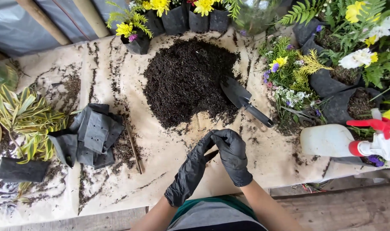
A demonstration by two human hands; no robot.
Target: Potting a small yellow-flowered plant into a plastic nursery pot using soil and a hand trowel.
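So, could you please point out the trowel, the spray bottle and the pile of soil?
trowel (pixel 237 95): head view, on its dark blade.
spray bottle (pixel 327 140): head view, on its white body.
pile of soil (pixel 184 79): head view, on the middle of the heap.

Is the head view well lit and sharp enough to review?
Head view: even, soft daylight, no hard shadows or glare; soil pile, trowel and gloved hands, left hand, right hand, are sharp; edges bend slightly; white flowers look slightly overexposed.
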